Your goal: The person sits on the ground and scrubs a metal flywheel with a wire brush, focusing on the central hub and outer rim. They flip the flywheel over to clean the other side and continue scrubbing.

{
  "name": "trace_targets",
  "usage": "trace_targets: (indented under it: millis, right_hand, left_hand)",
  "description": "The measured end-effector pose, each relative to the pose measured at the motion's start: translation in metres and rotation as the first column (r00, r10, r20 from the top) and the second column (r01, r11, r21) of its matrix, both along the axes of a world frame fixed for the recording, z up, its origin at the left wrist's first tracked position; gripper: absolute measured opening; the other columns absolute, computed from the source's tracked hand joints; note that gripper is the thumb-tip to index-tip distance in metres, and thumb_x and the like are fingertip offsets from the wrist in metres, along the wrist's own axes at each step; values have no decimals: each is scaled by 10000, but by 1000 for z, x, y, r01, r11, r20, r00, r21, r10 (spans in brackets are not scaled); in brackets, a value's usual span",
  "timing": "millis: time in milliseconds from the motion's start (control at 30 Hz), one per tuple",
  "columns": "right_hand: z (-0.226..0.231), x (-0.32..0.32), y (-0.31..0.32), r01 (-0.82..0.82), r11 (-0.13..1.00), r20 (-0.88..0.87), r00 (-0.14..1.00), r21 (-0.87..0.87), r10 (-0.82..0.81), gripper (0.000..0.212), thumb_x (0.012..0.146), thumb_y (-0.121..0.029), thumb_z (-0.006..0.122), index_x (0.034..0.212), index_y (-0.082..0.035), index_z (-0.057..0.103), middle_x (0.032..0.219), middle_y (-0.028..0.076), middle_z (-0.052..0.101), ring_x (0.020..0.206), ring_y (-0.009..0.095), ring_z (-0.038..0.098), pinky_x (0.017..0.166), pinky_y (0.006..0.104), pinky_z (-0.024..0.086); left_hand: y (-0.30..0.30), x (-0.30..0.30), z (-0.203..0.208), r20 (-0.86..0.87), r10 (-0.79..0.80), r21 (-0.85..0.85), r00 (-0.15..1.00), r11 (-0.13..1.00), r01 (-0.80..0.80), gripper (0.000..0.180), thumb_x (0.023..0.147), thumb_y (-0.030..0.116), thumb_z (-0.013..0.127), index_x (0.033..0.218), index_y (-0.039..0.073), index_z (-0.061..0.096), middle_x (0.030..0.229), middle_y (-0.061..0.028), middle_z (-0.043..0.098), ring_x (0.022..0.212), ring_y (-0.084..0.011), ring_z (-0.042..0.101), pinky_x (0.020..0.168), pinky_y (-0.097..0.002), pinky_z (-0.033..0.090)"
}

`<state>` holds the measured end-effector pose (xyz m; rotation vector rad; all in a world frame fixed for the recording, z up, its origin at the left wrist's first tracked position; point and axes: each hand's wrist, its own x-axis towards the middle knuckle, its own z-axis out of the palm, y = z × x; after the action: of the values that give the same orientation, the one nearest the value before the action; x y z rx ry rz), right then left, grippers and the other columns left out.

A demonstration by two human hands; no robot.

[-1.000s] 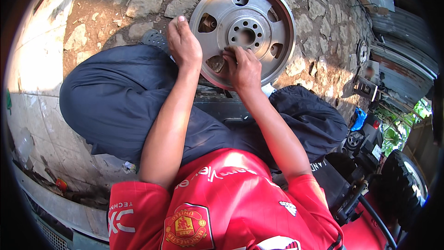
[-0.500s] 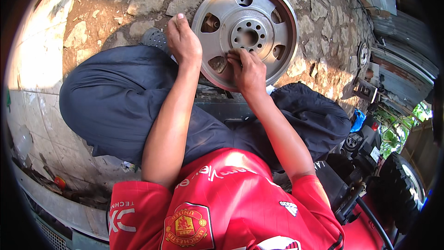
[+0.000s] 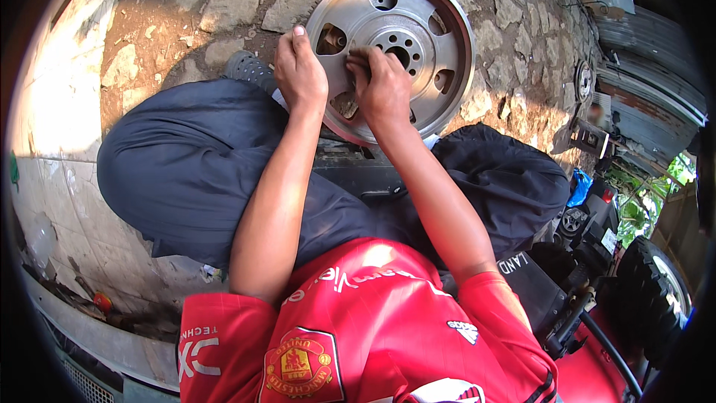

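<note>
A large grey metal flywheel (image 3: 447, 48) with a toothed outer edge, several windows and a ring of bolt holes round its centre bore faces up in front of my knees. My left hand (image 3: 300, 73) grips its left rim, thumb upward, the other fingers partly hidden. On the flat face, left of the bore, rests my right hand (image 3: 384, 88). Its fingers are bent and pressed together against the metal; whatever they pinch is hidden beneath them. A dark support (image 3: 350, 168) shows under the wheel's near edge, between my legs.
Rough stone paving (image 3: 291, 4) lies beyond the wheel, and pale tiles (image 3: 67, 201) at the left. To the right are a small wheel-like part (image 3: 584, 82), corrugated sheets (image 3: 649, 82), a blue plastic bag (image 3: 579, 188) and a red vehicle with a black knobbly tyre (image 3: 645, 291).
My right hand has slid left and slightly away from me across the flywheel's face, from below the bore to its left. My left hand stays at the rim.
</note>
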<state>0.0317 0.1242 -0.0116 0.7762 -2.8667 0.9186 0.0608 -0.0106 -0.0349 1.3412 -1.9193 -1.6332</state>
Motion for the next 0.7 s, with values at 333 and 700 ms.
trace_targets:
  millis: [333,700]
  right_hand:
    - [30,-39,3,197,977,-127,970,-77,-206,180,876,-100,787,1049,-79,744,977,96,794,892,359,694,834,461,525]
    - [7,-43,-8,119,993,-117,986,-21,-121,191,857,-185,825,1001,-99,733,885,166,752,855,395,712,786,503,543]
  left_hand:
    - [-18,-5,0,-173,-97,40,980,994,106,603,1054,544,589,1315,8,681,1191,-231,746,1130,-389,701,999,-451,510]
    - [-9,5,9,-67,-146,42,987,988,149,571,1082,481,544,1350,-11,653,1247,-269,719,1191,-429,676,1033,-474,498]
